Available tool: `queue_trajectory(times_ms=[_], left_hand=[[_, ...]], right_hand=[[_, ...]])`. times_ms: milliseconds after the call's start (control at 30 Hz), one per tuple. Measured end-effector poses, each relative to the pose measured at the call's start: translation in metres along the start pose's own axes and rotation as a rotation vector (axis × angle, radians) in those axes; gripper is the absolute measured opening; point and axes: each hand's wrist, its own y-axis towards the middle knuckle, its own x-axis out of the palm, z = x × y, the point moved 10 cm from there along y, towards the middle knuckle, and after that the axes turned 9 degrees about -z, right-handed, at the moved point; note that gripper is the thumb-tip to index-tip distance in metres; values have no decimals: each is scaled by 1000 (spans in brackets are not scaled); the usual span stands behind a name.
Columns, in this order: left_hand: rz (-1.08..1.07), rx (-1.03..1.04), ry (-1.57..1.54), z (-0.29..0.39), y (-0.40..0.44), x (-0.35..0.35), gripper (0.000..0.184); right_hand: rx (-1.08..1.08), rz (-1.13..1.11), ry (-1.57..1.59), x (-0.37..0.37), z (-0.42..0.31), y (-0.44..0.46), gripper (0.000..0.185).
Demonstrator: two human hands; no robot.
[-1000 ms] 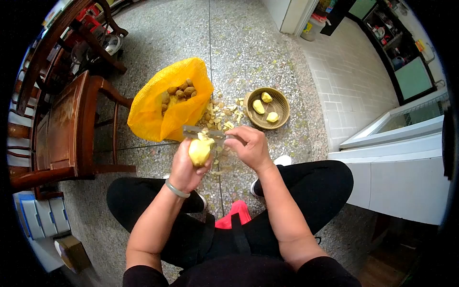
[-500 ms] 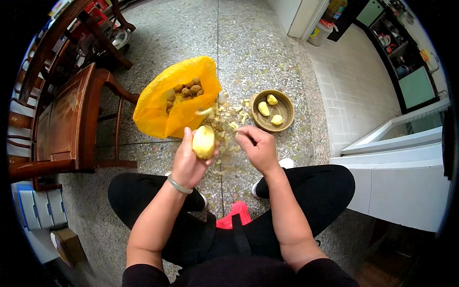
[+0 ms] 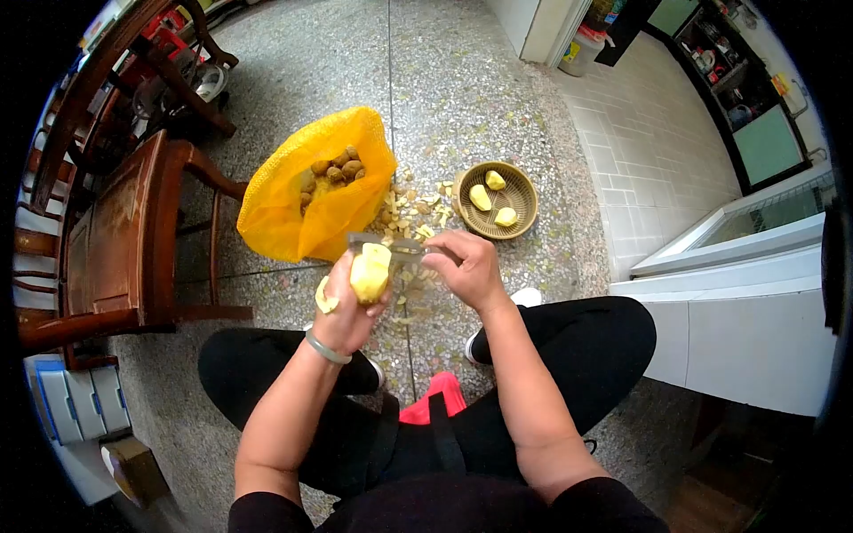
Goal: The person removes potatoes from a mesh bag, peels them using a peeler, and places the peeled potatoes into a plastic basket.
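Note:
A peeled yellow potato (image 3: 370, 277) is in my left hand (image 3: 341, 306), fingers wrapped round it. A strip of peel (image 3: 326, 297) lies on that hand near the thumb base. My right hand (image 3: 468, 269) grips a flat grey peeler (image 3: 391, 247), whose blade lies across the top of the potato. Beyond my hands, an open yellow mesh bag (image 3: 346, 218) holds several brown unpeeled potatoes (image 3: 338, 167). To its right, a round woven basket (image 3: 525, 220) contains three peeled potatoes (image 3: 481, 197). Peel scraps (image 3: 416, 213) are scattered on the floor between bag and basket.
A wooden chair (image 3: 115, 240) stands at the left. Light cabinets (image 3: 737, 346) are at the right. A red-pink object (image 3: 437, 399) shows between my legs. Blue-edged drawers (image 3: 84, 404) and a box (image 3: 138, 471) sit at the lower left.
The peeler, blurred or hard to see half a second ago, now lies across the potato. A peel strip has come to rest on my left hand. The camera view has shifted slightly.

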Motion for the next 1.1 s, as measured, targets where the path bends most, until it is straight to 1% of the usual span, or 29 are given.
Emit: queue_trajectory(times_ms=[67, 100, 167, 200, 233, 300, 333, 367, 433, 467, 500, 567, 600, 633, 700, 733, 767, 833, 867, 900, 967, 1000, 1033, 1067, 1100], left_hand=[[29, -9, 37, 4, -4, 0, 40], [25, -12, 44, 8, -4, 0, 40], [-82, 7, 43, 13, -4, 9, 38], [-78, 14, 34, 13, -3, 8, 38], [-80, 18, 48, 14, 0, 7, 35], [-80, 19, 62, 8, 8, 4, 33], [46, -3, 261, -1, 14, -11, 35], [174, -24, 459, -10, 20, -29, 37], [77, 84, 734, -53, 60, -65, 44], [94, 19, 799, -70, 69, -78, 45], [116, -43, 860, -87, 78, -88, 47], [270, -163, 950, -137, 116, -146, 44], [314, -134, 912, -155, 129, -165, 41], [303, -137, 962, -143, 121, -150, 39], [282, -143, 1062, -117, 104, -117, 37], [256, -142, 1172, -103, 105, -107, 39], [231, -143, 1282, -90, 108, -101, 41], [89, -166, 1410, -50, 112, -74, 27], [-29, -223, 1550, -27, 108, -53, 23], [-10, -139, 1865, -14, 109, -47, 18], [-7, -68, 2432, 6, 98, -22, 15], [-4, -74, 2434, 12, 92, -23, 15], [-112, 5, 2398, 10, 83, -18, 15], [-219, 78, 2356, 10, 77, -12, 16], [-219, 66, 2360, 16, 79, -14, 16]], right_hand=[[176, 26, -35, -5, 35, -2, 18], [179, 34, -32, -8, 40, -2, 18], [399, -125, -94, 1, 66, -5, 23], [408, -128, -127, 0, 66, -7, 27], [406, -142, -132, 2, 66, -7, 27], [526, -47, -124, -9, 77, -14, 30], [478, 38, -90, -16, 79, -12, 33], [476, 36, -90, -17, 79, -11, 33], [606, 190, 291, -20, 95, -16, 32], [616, 196, 348, -20, 95, -16, 28], [598, 174, 349, -16, 93, -15, 28], [646, 149, 476, -2, 98, -21, 30], [714, 124, 515, 6, 101, -26, 29], [699, 108, 511, 9, 100, -26, 29], [746, 107, 555, 15, 108, -30, 26], [716, 94, 552, 16, 107, -25, 22], [708, 79, 553, 21, 105, -16, 22], [686, 121, 489, 19, 99, 1, 21], [638, 141, 524, 23, 94, 14, 26], [635, 134, 522, 31, 96, 26, 26], [521, 163, 532, 43, 102, 56, 33], [483, 184, 287, 39, 96, 73, 35], [494, 164, 299, 48, 98, 87, 36], [434, 158, 264, 51, 91, 104, 35], [374, 154, 229, 53, 75, 120, 34]])
